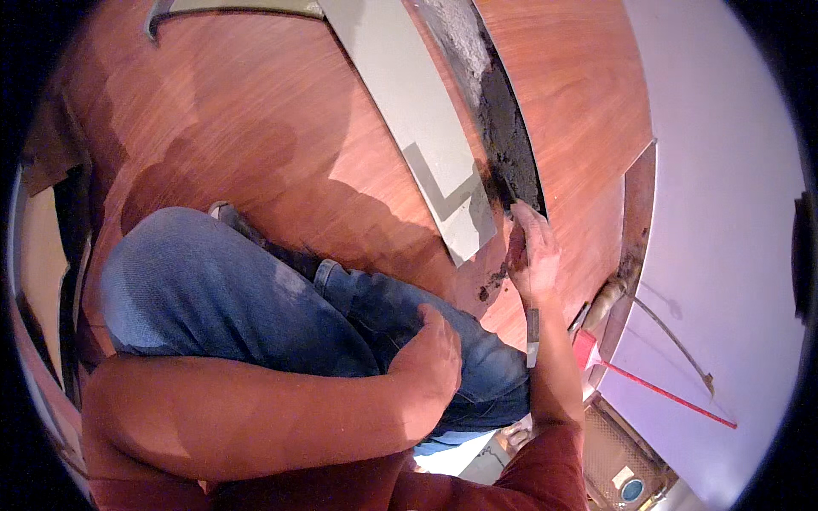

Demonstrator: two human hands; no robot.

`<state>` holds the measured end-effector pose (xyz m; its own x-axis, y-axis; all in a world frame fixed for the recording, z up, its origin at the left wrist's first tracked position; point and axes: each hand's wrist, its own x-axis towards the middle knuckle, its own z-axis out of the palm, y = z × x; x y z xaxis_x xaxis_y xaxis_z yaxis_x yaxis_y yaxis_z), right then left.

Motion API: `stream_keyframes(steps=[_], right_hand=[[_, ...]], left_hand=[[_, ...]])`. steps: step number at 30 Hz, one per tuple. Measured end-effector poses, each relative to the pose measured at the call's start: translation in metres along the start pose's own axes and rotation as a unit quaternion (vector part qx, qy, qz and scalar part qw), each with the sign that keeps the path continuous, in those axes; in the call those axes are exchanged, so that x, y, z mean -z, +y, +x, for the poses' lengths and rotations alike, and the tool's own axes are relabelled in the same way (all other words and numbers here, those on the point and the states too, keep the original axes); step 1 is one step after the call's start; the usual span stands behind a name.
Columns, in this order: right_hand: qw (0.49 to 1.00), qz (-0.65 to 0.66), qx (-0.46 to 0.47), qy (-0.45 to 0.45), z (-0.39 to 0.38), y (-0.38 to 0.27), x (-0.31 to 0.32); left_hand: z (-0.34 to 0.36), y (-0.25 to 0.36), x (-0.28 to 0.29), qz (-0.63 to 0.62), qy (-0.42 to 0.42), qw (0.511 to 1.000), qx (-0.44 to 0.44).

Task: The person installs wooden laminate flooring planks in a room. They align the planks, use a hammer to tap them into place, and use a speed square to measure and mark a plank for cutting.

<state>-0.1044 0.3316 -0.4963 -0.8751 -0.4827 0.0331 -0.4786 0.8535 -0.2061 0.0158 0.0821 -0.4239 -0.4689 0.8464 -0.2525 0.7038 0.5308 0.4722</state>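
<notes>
My right hand (533, 255) reaches to the near end of a long strip (503, 119) coated with black, patchy paste that turns greyish at its far end. Its fingers are pinched together on a small dark tool whose kind I cannot make out. A narrow grey piece (532, 334) lies along my right wrist. Beside the strip, on its left, lies a pale plank (396, 94) with a darker L-shaped patch (443, 192) near its close end. My left hand (429, 362) rests curled against my jeans (366, 315), with nothing seen in it.
Reddish wood-grain boarding (256, 94) spreads under the planks, with dark crumbs (490, 289) near my right hand. At the right lie a red rod (669, 393), a thin curved stick (677, 336) and a brownish patterned box (626, 451). Another pale piece (243, 7) sits at the far edge.
</notes>
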Motion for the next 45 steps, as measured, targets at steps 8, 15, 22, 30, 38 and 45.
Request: stream_keyframes(steps=[8, 15, 22, 30, 38, 45], right_hand=[[0.998, 0.026, -0.039, -0.041, 0.003, 0.002, -0.002], [0.999, 0.028, -0.035, -0.029, 0.012, 0.007, -0.008], [1.0, 0.016, -0.003, 0.007, -0.004, 0.003, 0.007], [1.0, -0.006, -0.002, -0.013, -0.02, 0.016, 0.016], [0.999, -0.012, -0.009, -0.036, -0.014, 0.022, 0.006], [0.999, -0.005, -0.031, -0.024, -0.014, 0.012, 0.004]], left_hand=[[-0.002, -0.006, 0.004, -0.001, -0.011, 1.0, -0.014], [0.001, -0.006, -0.002, 0.0, 0.023, 1.0, 0.015], [0.005, -0.011, -0.006, -0.01, 0.036, 0.999, 0.019], [0.001, -0.014, -0.005, -0.014, 0.036, 0.999, -0.002], [0.005, -0.015, -0.005, -0.016, 0.021, 1.0, -0.004], [0.006, -0.017, -0.003, -0.011, 0.022, 1.0, 0.007]])
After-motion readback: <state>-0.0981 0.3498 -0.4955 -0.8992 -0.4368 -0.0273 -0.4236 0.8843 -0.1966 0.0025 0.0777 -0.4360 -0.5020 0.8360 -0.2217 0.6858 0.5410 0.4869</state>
